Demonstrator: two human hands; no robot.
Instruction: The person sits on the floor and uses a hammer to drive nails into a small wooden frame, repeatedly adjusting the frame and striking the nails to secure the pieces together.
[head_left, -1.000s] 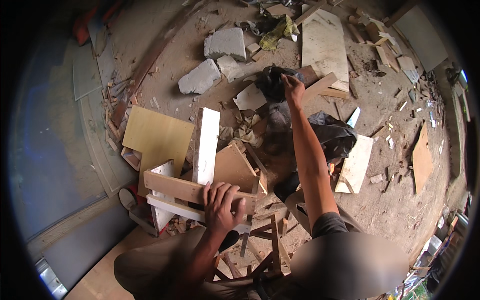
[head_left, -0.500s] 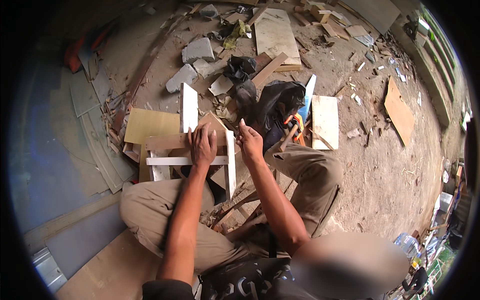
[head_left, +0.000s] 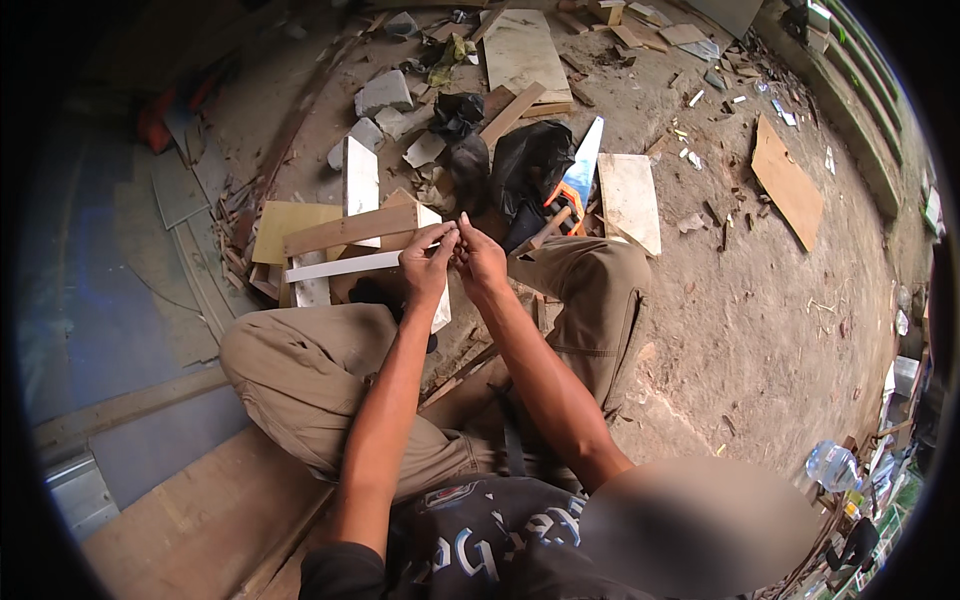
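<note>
My left hand (head_left: 427,262) and my right hand (head_left: 481,258) meet at the right end of a small wooden frame (head_left: 345,230), their fingertips pinched together. Whatever is between the fingers is too small to make out. The frame is made of a bare wood strip, a white strip (head_left: 345,265) and white end boards, and it stands in front of my left knee. Part of its right end board is hidden behind my left hand. Beyond my right knee lie a hammer (head_left: 548,228) with a wooden handle and a handsaw (head_left: 585,160) with an orange handle.
A black plastic bag (head_left: 530,165) lies beyond my hands, with a white board (head_left: 630,200) to the right of the saw. Concrete chunks (head_left: 383,92), a large pale panel (head_left: 525,55) and wood scraps are scattered farther off. A plastic bottle (head_left: 832,466) lies at the lower right.
My left hand has left the frame's top strip and come right to join my right hand. My right hand has lowered slightly toward it. The view has shifted a little.
</note>
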